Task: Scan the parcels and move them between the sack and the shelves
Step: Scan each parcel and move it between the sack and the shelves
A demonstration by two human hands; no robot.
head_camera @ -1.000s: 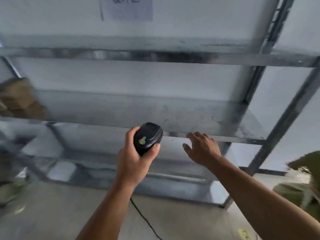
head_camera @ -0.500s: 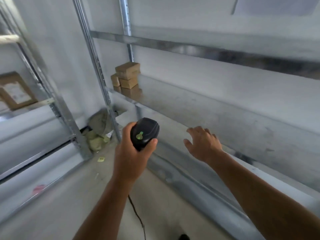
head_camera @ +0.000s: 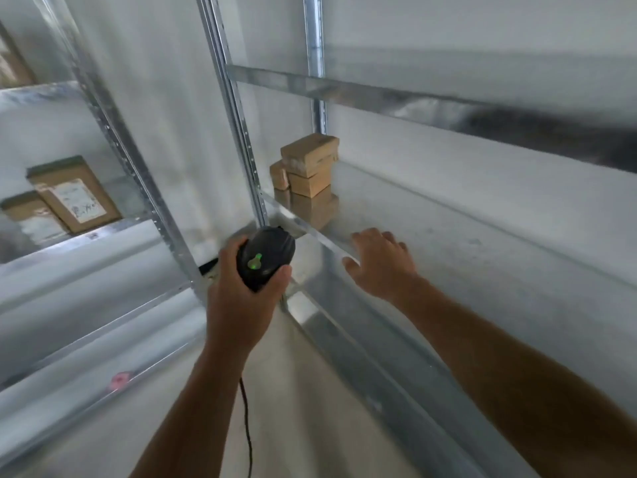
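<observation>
My left hand (head_camera: 241,288) grips a black barcode scanner (head_camera: 266,257) with a green light on top; its cable (head_camera: 246,426) hangs down past my forearm. My right hand (head_camera: 381,260) hovers with relaxed fingers over the front edge of a metal shelf (head_camera: 448,243) and holds nothing. A small stack of brown cardboard parcels (head_camera: 310,167) sits at the far left end of that shelf, beyond both hands. No sack is in view.
A second metal rack (head_camera: 86,243) stands on the left and carries two flat brown parcels with white labels (head_camera: 74,193). Upright steel posts (head_camera: 238,125) meet in the corner. The grey floor (head_camera: 293,391) runs between the racks, with a lower shelf (head_camera: 362,357) at the right.
My view has swung left, from the bare shelf and the sack at the right to the corner with the stacked parcels. Both hands keep their pose; the parcels now appear closer.
</observation>
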